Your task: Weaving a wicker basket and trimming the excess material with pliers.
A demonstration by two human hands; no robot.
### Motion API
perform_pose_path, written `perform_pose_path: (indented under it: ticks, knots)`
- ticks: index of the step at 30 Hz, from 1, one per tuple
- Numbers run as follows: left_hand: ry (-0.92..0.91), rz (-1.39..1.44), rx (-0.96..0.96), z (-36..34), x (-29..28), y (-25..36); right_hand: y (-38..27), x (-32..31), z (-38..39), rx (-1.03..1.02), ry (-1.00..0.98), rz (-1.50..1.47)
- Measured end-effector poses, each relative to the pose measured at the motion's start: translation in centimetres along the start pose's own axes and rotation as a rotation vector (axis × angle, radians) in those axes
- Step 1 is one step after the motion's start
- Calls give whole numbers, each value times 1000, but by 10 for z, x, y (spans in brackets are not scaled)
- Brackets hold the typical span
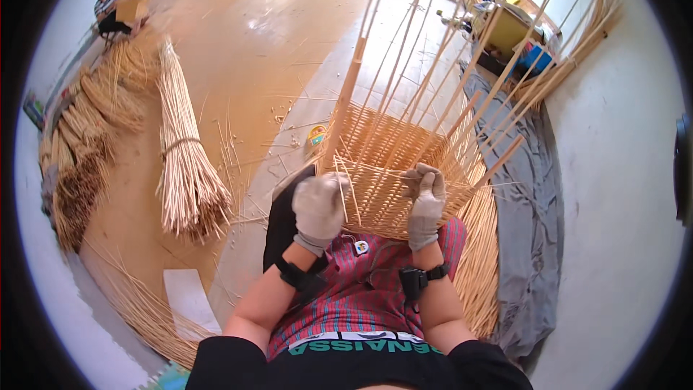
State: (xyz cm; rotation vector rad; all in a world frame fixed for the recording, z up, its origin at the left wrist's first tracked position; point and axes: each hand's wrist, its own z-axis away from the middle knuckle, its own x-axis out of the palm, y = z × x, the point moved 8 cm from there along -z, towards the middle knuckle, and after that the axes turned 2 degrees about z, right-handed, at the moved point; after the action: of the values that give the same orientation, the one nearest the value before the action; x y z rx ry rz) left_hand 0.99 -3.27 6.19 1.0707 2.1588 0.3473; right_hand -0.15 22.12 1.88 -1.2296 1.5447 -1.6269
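A half-woven wicker basket (393,137) rests on my lap, its tall uprights pointing away from me. Thicker wooden stakes (349,94) rise at its corners. My left hand (320,208), in a pale work glove, is closed at the basket's near left corner. Thin wicker strands (351,191) stick out beside its fingers. My right hand (426,202), also gloved, has its fingers curled on the upper edge of the near woven wall, thumb up. Its fingertips partly hide what they pinch. Over my legs lies a red striped cloth (451,245).
A tied bundle of pale wicker rods (180,152) lies on the floor to the left, with darker bundles (86,144) along the wall. More rods (480,267) and a grey sheet (523,245) lie at right. A person (112,11) sits far left. Cluttered shelves (509,29) stand back right.
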Motion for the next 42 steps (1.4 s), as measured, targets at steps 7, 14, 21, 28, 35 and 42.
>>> perform_pose_path:
  ticks: [7,14,21,28,35,42]
  knots:
    - [-459,-125,-392,-37,63,-9,-59,35,-12,-229,-14,112]
    - [-427,-74,-572,-33,63,-3,-125,84,-32,-679,-117,440]
    - [-207,-390,62,-27,64,62,-29,-54,8,-110,54,239]
    - [-353,-409,5,5,137,76,-118,18,-15,-1041,23,1194]
    - [-47,195,-96,16,39,19,-81,15,36,-508,-107,659]
    - [182,339,-317,36,21,-51,-82,168,122,-780,-590,529]
